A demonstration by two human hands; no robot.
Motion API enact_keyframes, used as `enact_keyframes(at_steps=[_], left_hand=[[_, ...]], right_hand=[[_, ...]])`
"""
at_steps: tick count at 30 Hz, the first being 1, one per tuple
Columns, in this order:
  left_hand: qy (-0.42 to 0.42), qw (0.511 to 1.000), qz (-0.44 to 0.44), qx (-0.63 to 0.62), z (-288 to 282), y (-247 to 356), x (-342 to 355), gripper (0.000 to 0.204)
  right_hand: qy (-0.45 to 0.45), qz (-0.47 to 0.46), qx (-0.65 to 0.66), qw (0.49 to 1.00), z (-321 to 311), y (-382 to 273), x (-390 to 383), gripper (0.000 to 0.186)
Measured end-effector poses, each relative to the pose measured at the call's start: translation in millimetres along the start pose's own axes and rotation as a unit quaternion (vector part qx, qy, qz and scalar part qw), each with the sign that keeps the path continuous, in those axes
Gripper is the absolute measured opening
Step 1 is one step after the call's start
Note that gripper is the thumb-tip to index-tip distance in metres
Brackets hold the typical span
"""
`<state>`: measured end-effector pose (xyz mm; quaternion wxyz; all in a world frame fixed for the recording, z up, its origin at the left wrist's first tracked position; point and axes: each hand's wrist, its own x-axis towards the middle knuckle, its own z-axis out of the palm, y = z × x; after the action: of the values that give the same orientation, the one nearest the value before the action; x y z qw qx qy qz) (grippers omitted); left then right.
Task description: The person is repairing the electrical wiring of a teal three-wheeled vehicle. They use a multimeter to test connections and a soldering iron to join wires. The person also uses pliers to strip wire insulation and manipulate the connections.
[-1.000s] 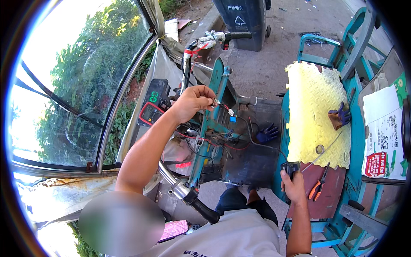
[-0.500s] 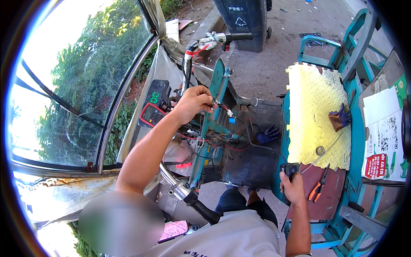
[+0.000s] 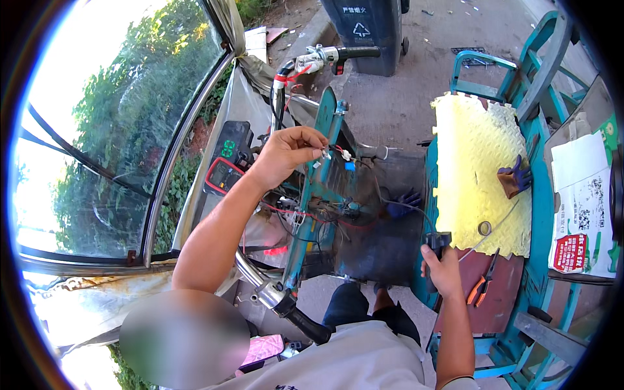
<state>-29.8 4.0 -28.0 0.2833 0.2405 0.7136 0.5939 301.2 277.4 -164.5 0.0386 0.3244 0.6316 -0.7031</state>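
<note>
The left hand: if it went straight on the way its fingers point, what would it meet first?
Probably the white connector, just ahead of the left hand, though depth is hard to judge.

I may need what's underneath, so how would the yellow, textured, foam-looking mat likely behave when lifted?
The mat is probably light for its size, given its foam-like, puzzle-toothed edge. It would likely flex, since its surface looks slightly uneven. The purple-and-brown glove lying on it might slide off if tilted.

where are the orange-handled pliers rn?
Head view, right side: the orange-handled pliers lie on the reddish-brown board, just right of the right hand, tips by the yellow mat's lower edge.
</note>
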Motion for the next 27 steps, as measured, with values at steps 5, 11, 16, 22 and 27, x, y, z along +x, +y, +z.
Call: enact_keyframes(at_steps=[5,11,16,22,27], left_hand=[[0.01,0.999,0.005,0.044,0,3,1,0.011],[0.039,0.997,-0.003,0.059,-1,0,1,0.014],[0.072,0.996,-0.024,0.051,-1,1,2,0.016],[0.105,0.994,-0.033,-0.009,-1,1,4,0.016],[0.12,0.99,-0.045,-0.059,-4,-1,5,0.011]], right_hand=[[-0.035,-0.039,0.036,0.998,31,-34,10,0.033],[-0.084,-0.093,0.053,0.991,59,-85,20,0.033],[-0.1,-0.117,0.055,0.987,67,-99,23,0.032],[-0.099,-0.106,0.046,0.988,67,-92,24,0.032],[-0.098,-0.09,0.043,0.99,67,-88,23,0.034]])
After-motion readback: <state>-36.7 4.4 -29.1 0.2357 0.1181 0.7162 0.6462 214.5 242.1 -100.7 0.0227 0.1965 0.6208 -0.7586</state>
